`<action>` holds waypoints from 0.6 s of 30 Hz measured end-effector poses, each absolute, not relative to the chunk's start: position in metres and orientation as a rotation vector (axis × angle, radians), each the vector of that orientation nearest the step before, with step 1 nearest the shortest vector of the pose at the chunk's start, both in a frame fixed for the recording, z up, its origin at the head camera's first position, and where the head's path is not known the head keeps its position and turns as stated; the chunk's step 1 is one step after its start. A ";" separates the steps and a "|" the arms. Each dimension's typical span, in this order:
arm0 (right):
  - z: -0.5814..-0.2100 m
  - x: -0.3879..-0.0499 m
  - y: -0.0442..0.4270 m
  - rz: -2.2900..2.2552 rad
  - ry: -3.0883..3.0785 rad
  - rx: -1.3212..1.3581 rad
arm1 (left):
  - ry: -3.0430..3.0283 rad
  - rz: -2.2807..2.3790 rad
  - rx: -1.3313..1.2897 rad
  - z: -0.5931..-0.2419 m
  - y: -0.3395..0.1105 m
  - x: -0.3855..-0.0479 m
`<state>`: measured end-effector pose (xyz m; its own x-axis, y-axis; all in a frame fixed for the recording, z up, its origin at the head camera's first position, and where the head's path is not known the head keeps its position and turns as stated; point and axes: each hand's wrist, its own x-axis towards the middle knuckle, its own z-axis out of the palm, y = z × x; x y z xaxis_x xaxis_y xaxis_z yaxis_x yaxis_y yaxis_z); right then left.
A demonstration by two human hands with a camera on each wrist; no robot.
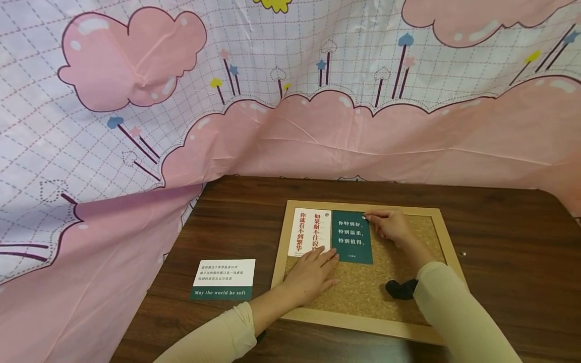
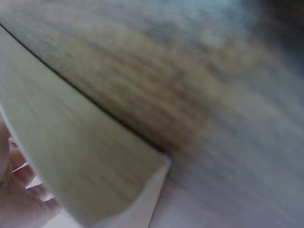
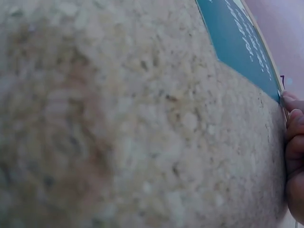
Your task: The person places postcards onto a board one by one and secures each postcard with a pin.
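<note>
A cork board (image 1: 317, 297) with a pale wood frame lies on the table. On its upper left part sit a white card with red characters (image 1: 308, 227) and, beside it, a dark green card with white characters (image 1: 351, 252). My left hand (image 1: 308, 277) rests flat across the lower edges of both cards, fingers extended. At the green card's top right corner, my right hand (image 1: 392, 227) pinches a small shiny pushpin (image 1: 364, 217), mostly hidden by the fingertips. The right wrist view shows those fingers (image 3: 295, 137) against the green card's corner (image 3: 256, 71).
A white and green card (image 1: 222, 280) lies on the wooden table (image 1: 172, 322), left of the board. One small shiny object (image 1: 463, 253) lies to the board's right. Behind the table hangs a pink and white cloth (image 1: 290, 151).
</note>
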<state>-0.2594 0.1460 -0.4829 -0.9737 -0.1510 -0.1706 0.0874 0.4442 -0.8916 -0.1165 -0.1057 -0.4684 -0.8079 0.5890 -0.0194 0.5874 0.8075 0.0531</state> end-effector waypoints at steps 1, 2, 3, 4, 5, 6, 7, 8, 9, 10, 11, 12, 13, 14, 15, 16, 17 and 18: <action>-0.483 -0.259 0.146 -1.544 2.473 -0.058 | 2.955 0.066 0.964 -0.469 -0.106 -0.117; -0.483 -0.258 0.146 -1.543 2.476 -0.060 | 2.956 0.065 0.966 -0.469 -0.106 -0.117; -0.484 -0.258 0.147 -1.541 2.475 -0.057 | 2.958 0.061 0.968 -0.469 -0.106 -0.117; -0.484 -0.258 0.147 -1.540 2.476 -0.056 | 2.962 0.055 0.970 -0.470 -0.106 -0.117; -0.483 -0.258 0.147 -1.537 2.476 -0.063 | 2.962 0.054 0.969 -0.469 -0.106 -0.117; -0.483 -0.258 0.147 -1.540 2.473 -0.063 | 2.965 0.049 0.972 -0.469 -0.106 -0.117; -0.483 -0.259 0.147 -1.543 2.471 -0.060 | 2.965 0.049 0.973 -0.469 -0.106 -0.118; -0.482 -0.259 0.147 -1.548 2.467 -0.066 | 2.966 0.049 0.973 -0.469 -0.106 -0.118; -0.481 -0.259 0.147 -1.556 2.464 -0.071 | 2.966 0.048 0.973 -0.468 -0.106 -0.117; -0.481 -0.259 0.147 -1.565 2.458 -0.079 | 2.965 0.051 0.971 -0.468 -0.106 -0.117; -0.480 -0.259 0.147 -1.571 2.453 -0.089 | 2.962 0.057 0.969 -0.468 -0.106 -0.118; -0.480 -0.259 0.146 -1.578 2.444 -0.092 | 2.958 0.060 0.966 -0.468 -0.106 -0.117; -0.479 -0.259 0.147 -1.579 2.438 -0.104 | 2.953 0.066 0.963 -0.468 -0.107 -0.117; -0.479 -0.258 0.147 -1.585 2.428 -0.112 | 2.950 0.067 0.960 -0.468 -0.106 -0.117; -0.479 -0.258 0.147 -1.589 2.420 -0.115 | 2.945 0.071 0.960 -0.467 -0.106 -0.117; -0.478 -0.257 0.147 -1.589 2.414 -0.119 | 2.941 0.074 0.960 -0.467 -0.106 -0.117; -0.478 -0.256 0.148 -1.586 2.411 -0.124 | 2.937 0.075 0.959 -0.466 -0.106 -0.117; -0.477 -0.256 0.148 -1.582 2.411 -0.132 | 2.933 0.077 0.958 -0.466 -0.105 -0.117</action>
